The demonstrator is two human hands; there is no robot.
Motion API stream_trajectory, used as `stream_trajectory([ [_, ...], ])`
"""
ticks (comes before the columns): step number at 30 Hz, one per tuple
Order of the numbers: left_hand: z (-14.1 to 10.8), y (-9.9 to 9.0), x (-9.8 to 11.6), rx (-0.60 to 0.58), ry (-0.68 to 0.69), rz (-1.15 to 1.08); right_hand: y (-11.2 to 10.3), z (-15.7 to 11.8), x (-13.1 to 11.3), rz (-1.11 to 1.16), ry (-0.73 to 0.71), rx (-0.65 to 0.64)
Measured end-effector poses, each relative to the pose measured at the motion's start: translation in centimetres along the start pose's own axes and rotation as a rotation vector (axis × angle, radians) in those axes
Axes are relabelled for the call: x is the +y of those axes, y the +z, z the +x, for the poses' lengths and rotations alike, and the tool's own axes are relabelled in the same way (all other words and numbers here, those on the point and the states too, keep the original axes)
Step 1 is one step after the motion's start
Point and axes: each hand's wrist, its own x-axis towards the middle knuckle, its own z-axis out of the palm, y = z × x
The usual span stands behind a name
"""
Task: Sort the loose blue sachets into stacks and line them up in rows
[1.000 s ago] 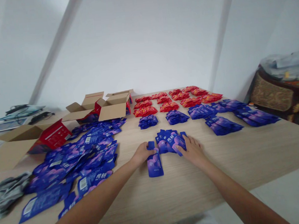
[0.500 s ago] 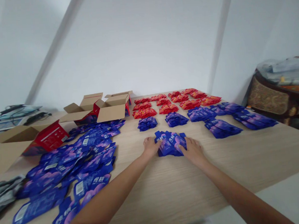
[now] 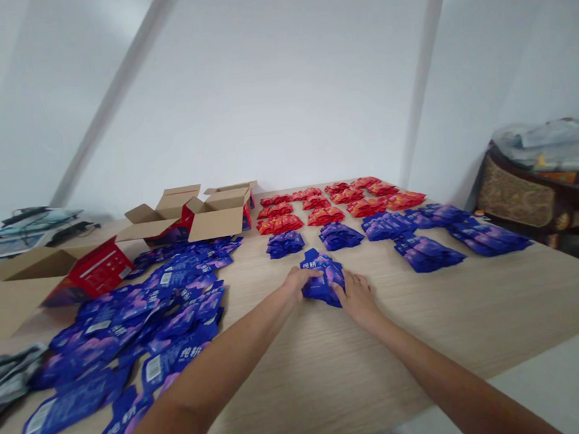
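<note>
A small stack of blue pouches (image 3: 324, 278) lies on the wooden table (image 3: 292, 377), squeezed between my two hands. My left hand (image 3: 298, 282) grips its left edge, thumb on top. On the right edge, my right hand (image 3: 356, 295) presses with its thumb over the front and its fingers behind. A large loose heap of blue pouches (image 3: 141, 315) spreads over the left of the table. Just beyond my hands sit fanned groups of blue pouches (image 3: 340, 235), with groups of red pouches (image 3: 325, 215) behind them.
Open cardboard boxes (image 3: 93, 272) stand at the left and back left. A grey cloth (image 3: 11, 379) lies at the left edge. Papers and dark items (image 3: 30, 227) are at the far left. A patterned chair (image 3: 512, 189) with plastic bags stands beyond the right side.
My right hand has moved left and inward, and the pouches between my hands now form a narrower stack. My left hand has shifted slightly right.
</note>
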Motion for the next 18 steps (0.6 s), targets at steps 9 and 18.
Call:
stream_trajectory([
  [9, -2.0, 1.8, -1.0, -0.236, -0.11, -0.273, 0.6, 0.6, 1.1, 0.433, -0.14, 0.049],
  [18, -2.9, 2.7, -2.8, -0.212, 0.093, -0.32, 0.3, 0.9, 1.4, 0.648, 0.15, 0.151],
])
